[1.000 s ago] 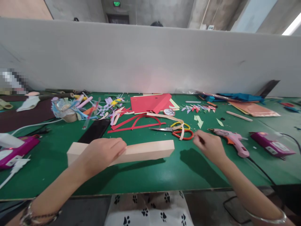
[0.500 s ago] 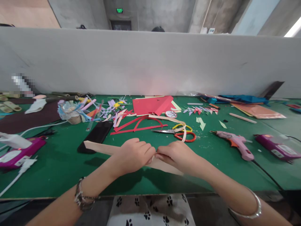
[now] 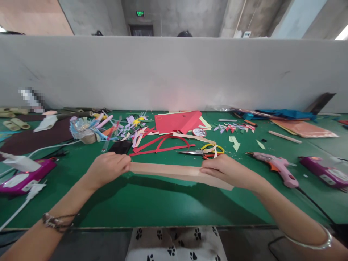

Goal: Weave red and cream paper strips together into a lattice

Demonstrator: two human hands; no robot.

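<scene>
A pale peach paper strip (image 3: pixel 165 169), folded lengthwise, is stretched between my two hands above the green table. My left hand (image 3: pixel 110 167) pinches its left end, in front of a black phone (image 3: pixel 120 146) that it partly covers. Farther along, my right hand (image 3: pixel 228 169) grips the strip near its right end, and a wider tail sticks out below the fingers. Just beyond the right hand lie scissors (image 3: pixel 190 152) with yellow and red handles; the hand hides part of the red one. Curved red paper strips (image 3: pixel 163 144) rest behind the peach strip.
A pink glue gun (image 3: pixel 280 167) and a purple power strip (image 3: pixel 323 172) are on the right. Another purple power strip (image 3: pixel 29 177) with white plugs sits left. Red paper (image 3: pixel 174 122) and woven paper scraps (image 3: pixel 236 127) lie behind. A grey partition (image 3: pixel 174 72) bounds the back.
My hands were close together at the middle of the strip. They have moved apart, left hand to the left and right hand to the right, and the strip is now straight between them.
</scene>
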